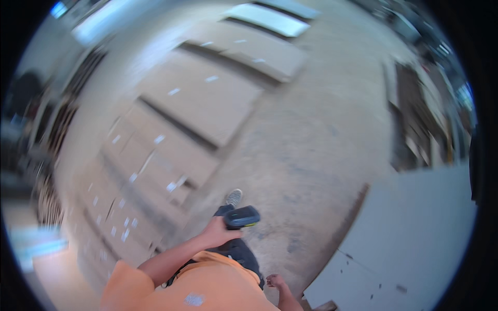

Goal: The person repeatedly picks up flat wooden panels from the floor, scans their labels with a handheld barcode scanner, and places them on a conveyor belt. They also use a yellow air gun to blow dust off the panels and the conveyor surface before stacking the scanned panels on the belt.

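My left hand (219,233) is wrapped round the grip of a dark handheld scanner (242,217) with a yellow-green edge. I carry it in front of my body, above my dark trousers. Low beside my right thigh hangs my right hand (275,281), with its fingers curled in and no object showing in it. To my left lie stacks of brown flat boards (207,96) in a row, with small white labels on their tops. The scanner is apart from these stacks.
A concrete floor aisle (311,140) runs ahead of me, and one shoe (234,197) shows on it. A large pale panel (399,233) borders the right side. Beyond it lean dark and brown boards (420,114). More stacked material (57,129) is blurred at the far left.
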A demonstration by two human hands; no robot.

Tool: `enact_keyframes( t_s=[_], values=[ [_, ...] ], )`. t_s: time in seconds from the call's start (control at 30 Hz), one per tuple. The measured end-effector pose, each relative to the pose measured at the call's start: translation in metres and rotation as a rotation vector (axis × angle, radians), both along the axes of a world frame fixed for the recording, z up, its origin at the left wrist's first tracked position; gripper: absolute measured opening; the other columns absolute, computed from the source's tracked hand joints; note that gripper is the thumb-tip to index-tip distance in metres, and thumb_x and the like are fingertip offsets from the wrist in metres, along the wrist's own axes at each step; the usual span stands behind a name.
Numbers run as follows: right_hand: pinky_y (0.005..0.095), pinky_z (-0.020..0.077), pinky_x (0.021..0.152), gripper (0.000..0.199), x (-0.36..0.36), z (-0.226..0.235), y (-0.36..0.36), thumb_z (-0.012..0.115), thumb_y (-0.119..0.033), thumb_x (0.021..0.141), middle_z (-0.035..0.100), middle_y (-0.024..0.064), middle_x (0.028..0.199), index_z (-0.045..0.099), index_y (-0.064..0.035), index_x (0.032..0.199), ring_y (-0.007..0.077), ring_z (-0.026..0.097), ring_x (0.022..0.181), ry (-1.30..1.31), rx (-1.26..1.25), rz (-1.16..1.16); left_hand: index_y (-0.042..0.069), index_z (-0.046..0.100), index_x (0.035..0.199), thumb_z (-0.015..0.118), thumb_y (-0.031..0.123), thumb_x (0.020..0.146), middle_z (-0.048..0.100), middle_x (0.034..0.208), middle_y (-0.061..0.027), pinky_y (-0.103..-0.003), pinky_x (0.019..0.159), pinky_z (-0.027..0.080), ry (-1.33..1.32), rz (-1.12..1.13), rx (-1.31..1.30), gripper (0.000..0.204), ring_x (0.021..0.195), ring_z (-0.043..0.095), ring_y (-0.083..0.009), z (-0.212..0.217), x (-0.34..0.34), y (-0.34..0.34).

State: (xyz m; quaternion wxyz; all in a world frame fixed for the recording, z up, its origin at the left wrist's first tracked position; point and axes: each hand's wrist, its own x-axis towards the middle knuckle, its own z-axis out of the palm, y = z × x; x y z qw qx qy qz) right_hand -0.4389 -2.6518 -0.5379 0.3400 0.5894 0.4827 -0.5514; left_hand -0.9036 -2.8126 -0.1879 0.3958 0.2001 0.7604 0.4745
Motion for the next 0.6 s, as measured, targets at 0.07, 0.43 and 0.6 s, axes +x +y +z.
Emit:
enact_keyframes(
  t_s=[0.07, 0.43, 0.6],
  values=[
    [0.0387, 0.0576, 0.074, 0.012, -0.003, 0.015, 0.067, 0.067, -0.012, 0.081, 0.071, 0.0065, 0.082, 0.076, -0.0079, 0.087, 0.0180, 0.068, 0.076, 0.148, 0.236, 0.519, 0.001, 0.071, 0.100, 0.077, 0.027, 0.077, 0.071, 0.083, -0.0087, -0.032, 0.075, 0.052, -0.044, -0.096, 0.015, 0.035, 0.078, 0.064, -0.0122, 0.018, -0.026, 0.081],
    [0.0339, 0.0519, 0.058, 0.015, -0.148, 0.110, 0.434, 0.060, -0.014, 0.088, 0.067, 0.0085, 0.075, 0.068, -0.0013, 0.090, 0.0156, 0.063, 0.067, 0.393, 0.536, -0.730, 0.001, 0.069, 0.095, 0.076, 0.012, 0.079, 0.066, 0.081, -0.0003, -0.029, 0.070, 0.050, -0.249, -0.663, 0.215, 0.021, 0.075, 0.058, -0.0078, 0.082, -0.060, 0.619],
    [0.0363, 0.0507, 0.053, 0.017, -0.110, 0.095, 0.472, 0.058, -0.009, 0.086, 0.064, 0.0098, 0.068, 0.065, -0.0021, 0.073, 0.0211, 0.061, 0.057, 0.124, 0.414, -1.147, 0.002, 0.069, 0.104, 0.077, 0.012, 0.080, 0.069, 0.086, -0.0010, -0.029, 0.072, 0.051, -0.198, -0.977, 0.179, 0.027, 0.079, 0.060, -0.0071, 0.113, -0.034, 0.836]
  ],
)
